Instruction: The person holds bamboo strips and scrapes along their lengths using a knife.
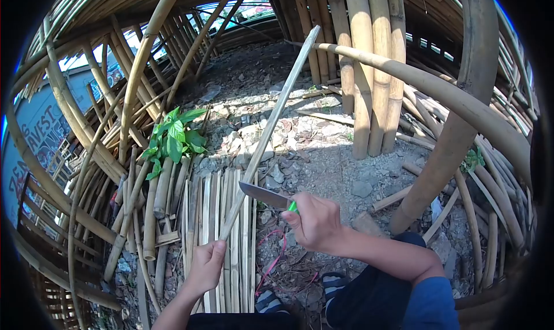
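My left hand [206, 265] is closed around the lower end of a long bamboo strip [271, 122], which slants up and away to the right. In my right hand [316, 221] is a knife [266, 195] with a green handle, its broad blade pointing left. The blade lies across the strip a little above my left hand; whether it touches cannot be made out. Beneath my left hand, many split bamboo slats [231, 232] lie side by side on the ground.
A curved bamboo pole [415, 76] crosses at the right near a thick slanted post [444, 157]. Upright poles [372, 82] stand behind. A leafy plant [175, 137] grows at left beside stacked bamboo [164, 191]. A pink string [275, 261] lies on rubble ground [323, 174].
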Demonstrator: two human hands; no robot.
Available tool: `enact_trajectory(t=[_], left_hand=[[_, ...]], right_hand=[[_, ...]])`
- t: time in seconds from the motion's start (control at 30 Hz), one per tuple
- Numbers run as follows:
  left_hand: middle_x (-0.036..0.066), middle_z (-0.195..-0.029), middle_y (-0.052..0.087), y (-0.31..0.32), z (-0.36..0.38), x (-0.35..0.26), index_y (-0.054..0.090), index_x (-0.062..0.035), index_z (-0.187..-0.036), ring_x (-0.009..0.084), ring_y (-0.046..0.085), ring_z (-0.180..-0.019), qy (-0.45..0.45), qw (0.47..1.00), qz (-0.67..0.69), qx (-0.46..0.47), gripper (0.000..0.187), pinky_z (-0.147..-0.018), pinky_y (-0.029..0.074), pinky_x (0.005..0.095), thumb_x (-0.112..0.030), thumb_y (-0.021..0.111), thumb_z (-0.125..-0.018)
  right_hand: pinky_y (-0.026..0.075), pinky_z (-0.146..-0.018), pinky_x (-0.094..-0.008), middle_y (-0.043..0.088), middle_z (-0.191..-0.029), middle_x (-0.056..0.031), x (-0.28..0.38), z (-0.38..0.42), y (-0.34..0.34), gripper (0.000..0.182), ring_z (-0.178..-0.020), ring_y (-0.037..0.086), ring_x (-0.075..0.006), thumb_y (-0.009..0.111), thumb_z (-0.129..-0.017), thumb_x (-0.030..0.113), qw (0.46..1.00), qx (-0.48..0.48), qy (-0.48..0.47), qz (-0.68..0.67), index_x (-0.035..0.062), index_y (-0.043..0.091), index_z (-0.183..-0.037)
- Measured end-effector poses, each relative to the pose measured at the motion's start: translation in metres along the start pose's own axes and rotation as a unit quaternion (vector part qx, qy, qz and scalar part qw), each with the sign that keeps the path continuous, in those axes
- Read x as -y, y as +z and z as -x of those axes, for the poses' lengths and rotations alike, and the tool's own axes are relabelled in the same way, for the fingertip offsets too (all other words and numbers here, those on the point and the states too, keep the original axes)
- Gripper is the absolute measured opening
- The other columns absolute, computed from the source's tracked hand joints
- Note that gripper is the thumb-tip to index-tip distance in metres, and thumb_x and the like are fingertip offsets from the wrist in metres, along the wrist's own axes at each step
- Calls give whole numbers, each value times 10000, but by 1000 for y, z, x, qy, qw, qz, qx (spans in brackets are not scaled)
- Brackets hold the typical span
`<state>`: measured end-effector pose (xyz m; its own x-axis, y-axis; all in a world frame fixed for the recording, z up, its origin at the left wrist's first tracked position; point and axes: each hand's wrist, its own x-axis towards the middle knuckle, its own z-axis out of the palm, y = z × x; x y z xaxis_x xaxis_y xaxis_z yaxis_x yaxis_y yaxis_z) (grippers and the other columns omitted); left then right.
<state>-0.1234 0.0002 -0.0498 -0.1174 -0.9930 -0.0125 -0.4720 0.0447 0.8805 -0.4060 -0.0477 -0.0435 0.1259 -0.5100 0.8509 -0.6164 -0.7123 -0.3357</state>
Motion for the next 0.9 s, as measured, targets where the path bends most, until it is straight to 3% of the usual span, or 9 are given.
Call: enact_trajectory(t=[0.1, 0.23, 0.5, 0.57, 0.6, 0.67, 0.7, 0.9], left_hand=[[3, -547, 399, 5, 2, -14, 532, 36, -709, 76, 367, -569, -42, 996, -70, 35, 528, -489, 338, 322, -371, 466, -1040], [6, -528, 411, 4, 4, 0, 528, 34, -688, 88, 381, -531, -37, 995, -75, 59, 553, -478, 337, 332, -382, 451, -1044], [17, -508, 414, -3, 8, 1, 528, 29, -656, 96, 390, -520, -55, 994, -79, 56, 597, -472, 334, 341, -407, 421, -1050], [21, -512, 416, -5, 7, 7, 526, 30, -653, 100, 391, -525, -67, 994, -78, 43, 600, -479, 338, 343, -411, 426, -1048], [21, -512, 416, -6, 6, 10, 526, 30, -653, 100, 391, -525, -67, 994, -77, 44, 600, -479, 338, 343, -411, 426, -1048], [22, -520, 416, -5, 3, 16, 527, 40, -655, 106, 380, -539, -109, 990, -83, 38, 603, -495, 347, 350, -410, 436, -1046], [36, -522, 414, -4, 2, 19, 530, 48, -655, 115, 376, -551, -107, 988, -104, 38, 605, -515, 362, 361, -407, 444, -1043], [67, -518, 401, 4, 1, 15, 529, 65, -657, 133, 377, -551, -123, 981, -134, 69, 638, -526, 373, 379, -436, 435, -1041]], right_hand=[[439, -416, -348, 516, -610, -71, -1, 4, 10, 351, -481, 557, -222, 573, -969, 338, 996, 33, -73, 36, 51, 491, -784], [435, -431, -356, 487, -599, -67, -14, 2, 14, 370, -463, 535, -241, 571, -973, 345, 990, 9, -113, 79, 49, 508, -758], [436, -428, -384, 512, -595, -90, -43, -11, 9, 360, -477, 568, -269, 530, -997, 338, 985, 32, -113, 127, 51, 494, -783], [434, -451, -441, 535, -583, -133, -55, -22, 4, 378, -490, 570, -338, 493, -1014, 347, 988, 5, 35, 151, 43, 493, -789], [434, -451, -441, 535, -583, -133, -65, -28, -1, 378, -490, 570, -338, 493, -1014, 347, 988, 6, 36, 152, 43, 493, -789], [440, -434, -475, 563, -559, -151, -85, -36, -9, 424, -449, 565, -359, 406, -1040, 372, 965, 54, 173, 189, 38, 499, -797], [428, -442, -522, 566, -560, -160, -88, -32, -7, 428, -451, 559, -383, 400, -1039, 387, 964, 69, 189, 172, 37, 504, -815], [461, -421, -466, 582, -577, -150, -32, 15, 26, 376, -466, 594, -350, 485, -1009, 357, 983, 144, 57, 96, 34, 495, -815]])
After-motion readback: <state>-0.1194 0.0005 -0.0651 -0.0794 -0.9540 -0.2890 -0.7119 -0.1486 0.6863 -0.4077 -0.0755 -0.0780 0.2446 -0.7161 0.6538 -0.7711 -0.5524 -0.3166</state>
